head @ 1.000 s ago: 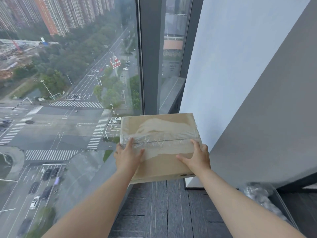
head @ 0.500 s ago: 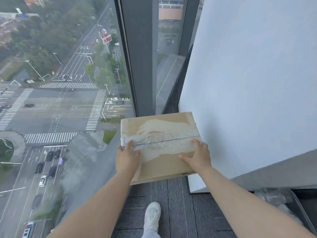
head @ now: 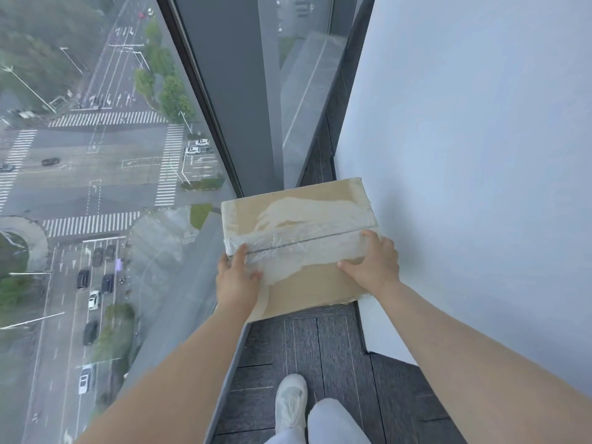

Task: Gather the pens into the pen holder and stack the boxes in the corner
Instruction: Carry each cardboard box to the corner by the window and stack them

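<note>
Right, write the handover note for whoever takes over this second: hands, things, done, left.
Left hand: grips the cardboard box at its left edge.
Right hand: holds the box's right side, fingers on the taped top.
Box: in the corner between the window and the white wall, over the dark floor; whether it rests on anything cannot be told.
Done: one box brought to the corner.
Left: set it down, stack other boxes; pens and pen holder are out of view.

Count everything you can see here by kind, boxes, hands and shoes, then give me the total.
Cardboard box: 1
Hands, the left hand and the right hand, both holding the box: 2
White shoe: 1
Total: 4
</note>
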### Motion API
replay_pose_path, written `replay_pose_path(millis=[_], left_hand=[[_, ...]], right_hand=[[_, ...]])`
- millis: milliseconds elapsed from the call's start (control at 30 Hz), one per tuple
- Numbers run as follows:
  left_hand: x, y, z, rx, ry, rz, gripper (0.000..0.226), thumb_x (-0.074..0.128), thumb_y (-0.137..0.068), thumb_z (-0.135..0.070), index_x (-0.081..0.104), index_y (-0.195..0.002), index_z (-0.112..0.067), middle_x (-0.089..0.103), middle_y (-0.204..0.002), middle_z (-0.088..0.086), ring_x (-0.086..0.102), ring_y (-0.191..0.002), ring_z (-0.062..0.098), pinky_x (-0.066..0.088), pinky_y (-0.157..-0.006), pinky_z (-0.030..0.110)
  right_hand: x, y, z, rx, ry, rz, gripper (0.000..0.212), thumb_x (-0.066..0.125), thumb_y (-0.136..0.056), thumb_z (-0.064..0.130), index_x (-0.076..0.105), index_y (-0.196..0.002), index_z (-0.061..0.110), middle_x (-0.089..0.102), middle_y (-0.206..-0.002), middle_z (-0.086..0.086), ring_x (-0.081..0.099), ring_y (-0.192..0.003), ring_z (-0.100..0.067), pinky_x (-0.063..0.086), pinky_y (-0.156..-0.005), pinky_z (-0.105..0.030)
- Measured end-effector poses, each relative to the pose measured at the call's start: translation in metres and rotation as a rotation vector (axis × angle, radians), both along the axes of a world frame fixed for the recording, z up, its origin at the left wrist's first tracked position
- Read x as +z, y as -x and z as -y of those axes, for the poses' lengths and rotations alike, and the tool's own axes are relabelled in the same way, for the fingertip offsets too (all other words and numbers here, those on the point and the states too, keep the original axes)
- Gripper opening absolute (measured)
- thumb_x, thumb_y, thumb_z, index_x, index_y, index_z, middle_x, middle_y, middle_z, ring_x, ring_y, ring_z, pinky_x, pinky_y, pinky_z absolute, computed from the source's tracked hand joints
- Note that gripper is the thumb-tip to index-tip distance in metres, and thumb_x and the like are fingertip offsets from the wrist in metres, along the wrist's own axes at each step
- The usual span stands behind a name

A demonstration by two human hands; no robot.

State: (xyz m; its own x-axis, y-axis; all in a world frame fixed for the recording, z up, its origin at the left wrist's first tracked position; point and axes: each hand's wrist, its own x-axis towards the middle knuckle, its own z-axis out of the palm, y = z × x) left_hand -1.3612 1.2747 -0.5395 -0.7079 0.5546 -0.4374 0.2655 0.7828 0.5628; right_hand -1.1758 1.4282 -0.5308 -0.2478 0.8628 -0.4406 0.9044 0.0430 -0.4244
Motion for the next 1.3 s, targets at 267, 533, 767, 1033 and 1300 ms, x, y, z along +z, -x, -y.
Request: replay_pose_path(millis=[267,533,767,1033,1300], left_hand=[[-0.048,-0.004,0.000,0.159,-0.036,0.096,0.070,0.056,-0.090,-0.016,0.018,-0.148,-0.024,0.018,-0.154,0.008,0.034,-0.136,0.030,0.033,-0.109,0.043],[-0.066,-0.024,0.003,0.163,-0.002,0.259,0.068,0.048,-0.094,-0.013,0.009,-0.149,-0.021,0.013,-0.152,0.012,0.036,-0.132,0.033,0.033,-0.106,0.042],[-0.068,-0.033,-0.006,0.229,0.062,0.301,0.073,0.040,-0.094,-0.007,-0.003,-0.150,-0.024,0.012,-0.154,0.012,0.035,-0.133,0.035,0.037,-0.098,0.043],[-0.076,-0.048,-0.013,0.144,0.122,0.339,0.074,0.038,-0.087,-0.009,0.002,-0.147,-0.033,0.047,-0.127,0.017,0.058,-0.096,0.038,0.050,-0.075,0.042],[-0.082,-0.063,-0.016,0.147,0.107,0.259,0.067,0.046,-0.091,-0.016,0.012,-0.148,-0.022,0.041,-0.137,0.016,0.049,-0.113,0.032,0.042,-0.093,0.041]], right_hand=[[-0.049,0.017,-0.031,0.135,-0.011,0.029,0.075,0.071,-0.071,0.042,0.033,-0.134,0.026,0.027,-0.142,-0.011,0.029,-0.130,-0.033,0.031,-0.108,-0.042],[-0.086,0.011,-0.010,0.319,0.069,0.097,0.073,0.061,-0.082,0.043,0.024,-0.143,0.029,-0.002,-0.158,-0.004,-0.001,-0.146,-0.024,0.017,-0.117,-0.044],[-0.088,-0.005,0.035,-0.055,-0.093,0.156,0.070,0.063,-0.081,0.041,0.029,-0.137,0.018,0.020,-0.147,-0.015,0.023,-0.133,-0.036,0.035,-0.105,-0.045],[-0.100,-0.006,0.074,-0.054,0.309,-0.165,0.112,0.074,-0.072,0.043,-0.009,-0.145,0.031,0.021,-0.144,-0.020,0.045,-0.123,-0.033,0.037,-0.103,-0.036],[-0.115,-0.025,0.070,0.221,0.224,0.008,0.138,0.086,-0.051,0.043,-0.016,-0.143,0.037,-0.021,-0.149,-0.023,0.032,-0.135,-0.036,0.037,-0.107,-0.038]])
